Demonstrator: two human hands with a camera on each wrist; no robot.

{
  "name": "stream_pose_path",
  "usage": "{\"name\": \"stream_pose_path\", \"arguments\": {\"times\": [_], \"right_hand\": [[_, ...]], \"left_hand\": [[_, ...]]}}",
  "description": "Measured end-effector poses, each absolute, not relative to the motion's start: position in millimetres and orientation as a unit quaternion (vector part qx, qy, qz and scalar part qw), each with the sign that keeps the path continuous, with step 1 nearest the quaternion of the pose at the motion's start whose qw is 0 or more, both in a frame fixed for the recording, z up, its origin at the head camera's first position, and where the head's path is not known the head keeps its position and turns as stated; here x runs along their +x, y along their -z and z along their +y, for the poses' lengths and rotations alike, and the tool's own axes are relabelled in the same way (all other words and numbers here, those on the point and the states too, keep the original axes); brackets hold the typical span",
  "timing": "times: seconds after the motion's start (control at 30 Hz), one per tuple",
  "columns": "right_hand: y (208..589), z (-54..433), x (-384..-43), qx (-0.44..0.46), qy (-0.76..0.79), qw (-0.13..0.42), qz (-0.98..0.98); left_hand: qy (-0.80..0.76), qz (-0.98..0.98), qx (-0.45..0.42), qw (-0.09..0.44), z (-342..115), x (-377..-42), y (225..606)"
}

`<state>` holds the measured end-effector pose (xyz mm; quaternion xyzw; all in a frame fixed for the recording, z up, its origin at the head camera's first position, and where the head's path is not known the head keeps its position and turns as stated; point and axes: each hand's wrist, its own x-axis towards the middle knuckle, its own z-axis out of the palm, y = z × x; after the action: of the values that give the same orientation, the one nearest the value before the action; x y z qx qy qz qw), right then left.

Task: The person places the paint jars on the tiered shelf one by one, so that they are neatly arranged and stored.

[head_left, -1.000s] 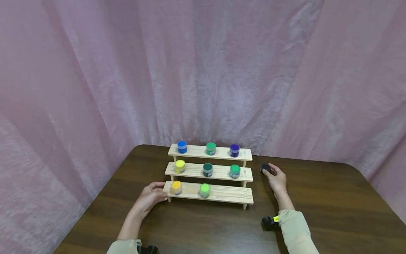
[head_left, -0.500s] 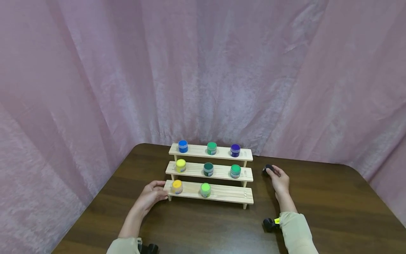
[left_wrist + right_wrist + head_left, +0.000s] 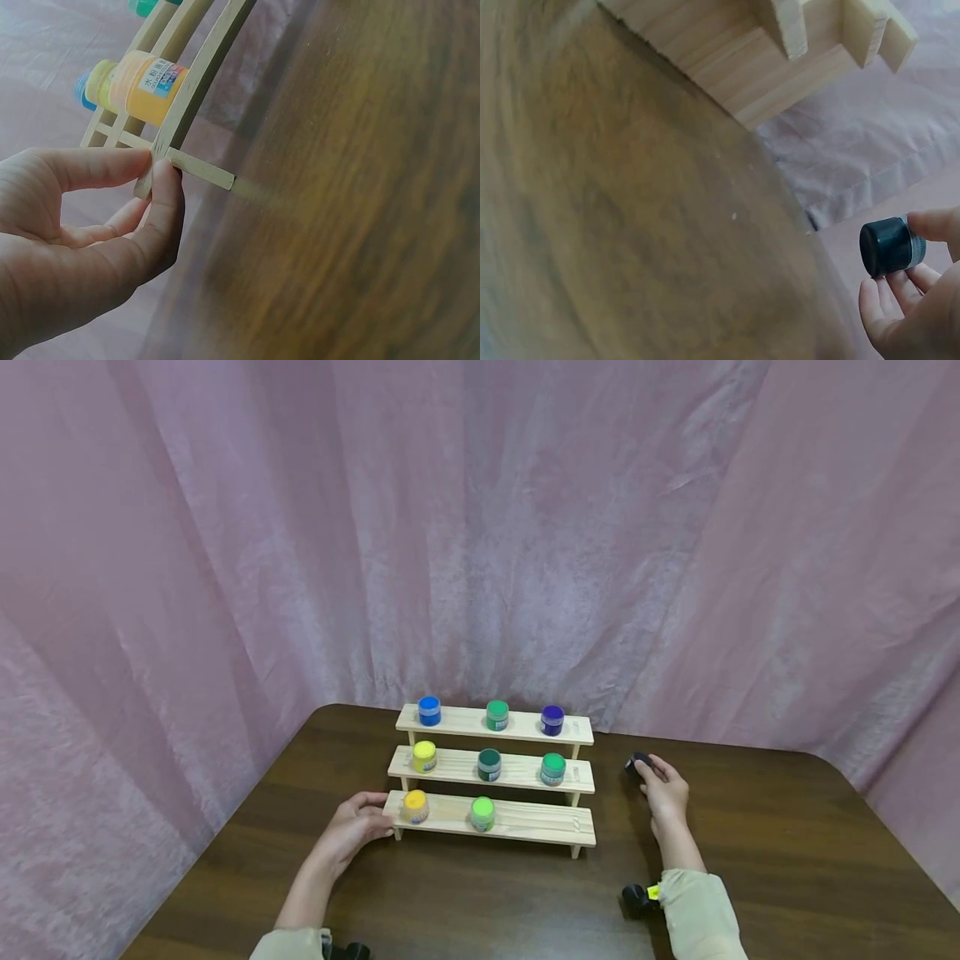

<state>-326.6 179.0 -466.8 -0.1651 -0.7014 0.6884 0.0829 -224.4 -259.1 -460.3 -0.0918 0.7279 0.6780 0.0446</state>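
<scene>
My left hand (image 3: 351, 832) pinches the left end of the lowest board of a three-step wooden display rack (image 3: 532, 821). In the left wrist view, thumb and forefinger grip the board's end beside an orange-yellow paint jar (image 3: 146, 86). To the right of the rack, my right hand (image 3: 664, 798) holds a small black-looking paint jar (image 3: 889, 246) between thumb and fingers, tilted on its side. On the lowest board, a light green jar (image 3: 483, 814) stands mid-board, and the board's right part is bare.
On the middle board stand yellow (image 3: 424, 757), dark green (image 3: 489, 765) and green (image 3: 552, 769) jars. Blue (image 3: 429, 711), green (image 3: 497, 715) and violet (image 3: 552, 720) ones line the top board. A pink curtain (image 3: 480, 527) hangs behind the brown table (image 3: 780, 827).
My right hand has shifted slightly right and towards me with the dark jar, which has tipped further. My left hand keeps its grip on the board's end.
</scene>
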Motion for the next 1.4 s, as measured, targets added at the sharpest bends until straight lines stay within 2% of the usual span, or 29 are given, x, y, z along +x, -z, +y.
{"name": "stream_pose_path", "arguments": {"times": [0.23,0.6,0.97,1.4], "right_hand": [[458.6,175.4,-317.2,-0.175,-0.695,0.089,-0.692],[437.0,165.6,-309.9,-0.126,-0.7,0.102,-0.696],[404.1,155.0,-298.2,-0.059,-0.696,0.07,-0.712],[382.3,146.1,-285.8,-0.001,-0.688,0.063,-0.723]], "left_hand": [[-0.673,0.732,-0.093,0.046,-258.4,-222.7,460.0],[-0.673,0.732,-0.091,0.045,-258.5,-222.9,459.1],[-0.672,0.735,-0.086,0.045,-258.6,-224.7,458.9],[-0.672,0.733,-0.095,0.046,-258.9,-224.5,457.8]]}}
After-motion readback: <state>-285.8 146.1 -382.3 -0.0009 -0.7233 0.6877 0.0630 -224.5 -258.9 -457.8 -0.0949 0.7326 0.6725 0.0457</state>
